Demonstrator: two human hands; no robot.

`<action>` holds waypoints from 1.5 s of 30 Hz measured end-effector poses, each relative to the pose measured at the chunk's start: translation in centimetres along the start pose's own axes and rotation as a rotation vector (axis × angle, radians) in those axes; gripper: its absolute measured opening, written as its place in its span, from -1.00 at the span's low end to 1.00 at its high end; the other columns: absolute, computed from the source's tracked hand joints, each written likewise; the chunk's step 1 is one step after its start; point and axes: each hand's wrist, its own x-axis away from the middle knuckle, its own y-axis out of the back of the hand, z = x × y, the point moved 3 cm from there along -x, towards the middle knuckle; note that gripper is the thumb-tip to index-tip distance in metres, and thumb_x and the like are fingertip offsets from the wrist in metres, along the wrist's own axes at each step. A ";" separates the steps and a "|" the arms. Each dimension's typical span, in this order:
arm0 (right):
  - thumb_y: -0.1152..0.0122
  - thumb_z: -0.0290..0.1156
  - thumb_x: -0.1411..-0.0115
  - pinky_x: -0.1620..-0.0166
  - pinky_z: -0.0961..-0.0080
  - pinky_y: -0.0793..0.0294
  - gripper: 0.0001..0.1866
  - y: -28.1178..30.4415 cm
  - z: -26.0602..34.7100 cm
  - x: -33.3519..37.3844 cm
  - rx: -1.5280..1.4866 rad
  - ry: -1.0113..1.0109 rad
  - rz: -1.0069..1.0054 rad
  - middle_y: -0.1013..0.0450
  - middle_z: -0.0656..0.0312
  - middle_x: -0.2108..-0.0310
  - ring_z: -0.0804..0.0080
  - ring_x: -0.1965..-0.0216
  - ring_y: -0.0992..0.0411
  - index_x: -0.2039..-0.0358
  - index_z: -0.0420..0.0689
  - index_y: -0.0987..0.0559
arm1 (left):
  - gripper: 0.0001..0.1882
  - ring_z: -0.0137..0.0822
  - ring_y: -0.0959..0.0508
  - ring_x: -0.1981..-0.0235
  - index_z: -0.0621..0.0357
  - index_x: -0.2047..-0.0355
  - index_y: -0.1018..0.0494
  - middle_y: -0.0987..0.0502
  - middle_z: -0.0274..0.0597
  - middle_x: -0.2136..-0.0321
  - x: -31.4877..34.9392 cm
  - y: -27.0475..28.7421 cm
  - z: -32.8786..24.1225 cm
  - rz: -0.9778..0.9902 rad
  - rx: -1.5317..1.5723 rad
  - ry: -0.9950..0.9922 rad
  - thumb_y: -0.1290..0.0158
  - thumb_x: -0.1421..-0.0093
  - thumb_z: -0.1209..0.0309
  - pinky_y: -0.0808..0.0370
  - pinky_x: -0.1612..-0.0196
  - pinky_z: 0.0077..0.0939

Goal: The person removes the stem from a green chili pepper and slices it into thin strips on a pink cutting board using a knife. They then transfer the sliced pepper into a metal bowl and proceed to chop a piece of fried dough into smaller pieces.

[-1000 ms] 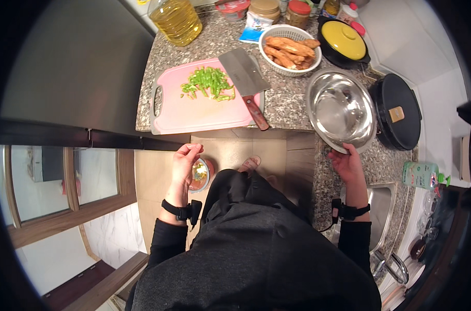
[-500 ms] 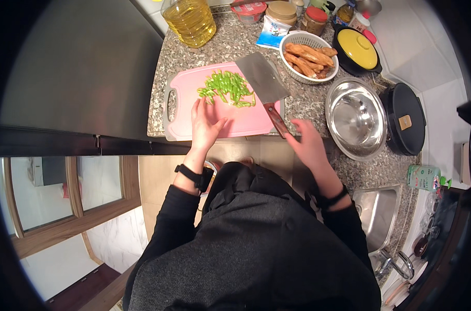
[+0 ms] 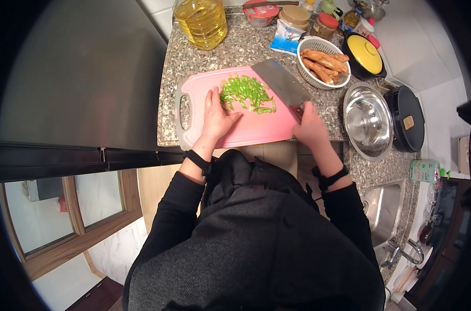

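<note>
Up at the far side of the bench [image 3: 246, 46], a clear bottle [image 3: 203, 40] carries yellow oil [image 3: 202, 23]. Over to the right, a white slotted basket [image 3: 311, 76] is heaped with long brownish-orange pieces [image 3: 323, 63], a yellow-lidded black pot [image 3: 365, 54] just beside it and a shiny steel bowl [image 3: 367, 122] nearer the person. Centre stage, chopped green pieces [image 3: 247, 92] lie on the pink cutting board [image 3: 261, 128], bunched toward its far half. Here's the left hand [image 3: 217, 119], reaching over the board, fingers extended and nearly together, thumb spread away, right by the green pile; contact, I can't tell. And the right hand [image 3: 312, 127], fingers curled round the handle of the cleaver [image 3: 282, 83], its blade slanting away to the far left along the board's right edge!
</note>
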 end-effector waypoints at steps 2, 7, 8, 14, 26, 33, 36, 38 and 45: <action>-0.18 -0.41 0.00 0.06 0.07 -0.52 -0.47 1.5 0.1 0.0 -0.126 -0.015 0.009 -0.51 -0.11 0.26 -0.13 0.17 -0.52 -0.04 -0.19 -0.39 | 0.19 0.21 -0.10 -0.37 0.40 -0.36 0.00 -0.09 0.38 -0.30 -0.3 -0.1 0.3 -0.019 0.022 -0.015 -0.47 0.14 0.23 -0.19 -0.38 -0.15; -0.19 -0.39 0.00 0.03 0.07 -0.51 -0.51 1.5 1.8 -0.1 -0.275 0.067 0.057 -0.52 -0.13 0.13 -0.14 0.12 -0.51 -0.01 -0.18 -0.50 | 0.20 0.22 -0.14 -0.34 0.39 -0.35 -0.03 -0.12 0.36 -0.28 -1.4 -1.2 1.6 -0.064 0.014 -0.004 -0.49 0.18 0.20 -0.20 -0.37 -0.12; -0.18 -0.40 0.01 0.05 0.10 -0.51 -0.51 1.1 2.2 0.0 -0.283 0.130 0.042 -0.52 -0.09 0.17 -0.11 0.14 -0.50 0.00 -0.18 -0.52 | 0.21 0.20 -0.14 -0.35 0.40 -0.35 -0.02 -0.11 0.35 -0.29 -1.6 -1.5 1.8 -0.055 -0.003 0.011 -0.50 0.18 0.20 -0.21 -0.36 -0.13; -0.20 -0.48 -0.01 0.11 0.17 -0.53 -0.49 0.0 2.8 2.4 -0.317 0.261 0.075 -0.50 -0.02 0.29 -0.02 0.21 -0.52 -0.04 -0.20 -0.51 | 0.25 0.18 -0.21 -0.31 0.39 -0.35 -0.03 -0.14 0.31 -0.28 -1.7 -2.0 1.7 -0.055 -0.007 -0.056 -0.53 0.24 0.18 -0.23 -0.35 -0.11; 0.02 -0.54 -0.23 0.63 0.54 -0.37 -0.72 -0.8 -3.6 9.9 -1.469 -0.589 0.208 -0.42 0.25 0.50 0.51 0.68 -0.34 0.05 -0.19 -0.48 | 0.26 0.28 -0.17 -0.31 0.22 -0.34 -0.15 -0.13 0.35 -0.29 -2.3 -1.8 1.6 -0.094 -0.006 -0.063 -0.54 0.32 0.01 -0.15 -0.33 0.05; 0.01 -0.51 -0.27 0.65 0.52 -0.38 -0.76 -5.6 -2.8 9.6 -1.656 -0.740 0.235 -0.41 0.23 0.50 0.48 0.66 -0.36 0.04 -0.15 -0.42 | 0.22 0.25 -0.16 -0.34 0.27 -0.32 -0.17 -0.04 0.40 -0.32 -1.3 -3.2 -0.3 -0.161 0.075 -0.029 -0.53 0.27 0.02 -0.19 -0.35 -0.06; -0.03 -0.49 -0.29 0.66 0.57 -0.36 -0.82 -7.4 -0.4 8.2 -1.711 -0.621 0.310 -0.40 0.25 0.49 0.51 0.66 -0.36 0.09 -0.12 -0.42 | 0.22 0.28 -0.12 -0.35 0.23 -0.33 -0.17 -0.01 0.41 -0.33 -0.8 -4.6 -1.8 -0.187 0.032 -0.020 -0.53 0.28 0.00 -0.17 -0.35 -0.04; -0.04 -0.49 -0.30 0.66 0.58 -0.36 -0.83 -8.0 0.9 7.8 -1.673 -0.612 0.362 -0.40 0.27 0.50 0.52 0.67 -0.35 0.10 -0.12 -0.43 | 0.25 0.33 -0.09 -0.33 0.16 -0.34 -0.16 -0.01 0.41 -0.33 -0.5 -5.6 -2.7 -0.198 0.053 0.001 -0.50 0.31 -0.10 -0.10 -0.34 0.09; -0.10 -0.38 -0.38 0.65 0.61 -0.35 -0.86 -8.1 3.1 8.1 -1.595 -0.562 0.544 -0.40 0.30 0.49 0.58 0.66 -0.36 0.10 -0.10 -0.44 | -0.07 0.25 -0.11 -0.32 0.14 -0.24 -0.32 -0.07 0.24 -0.32 0.7 -7.1 -4.3 -0.260 0.156 0.002 -0.46 0.12 0.15 -0.15 -0.33 0.02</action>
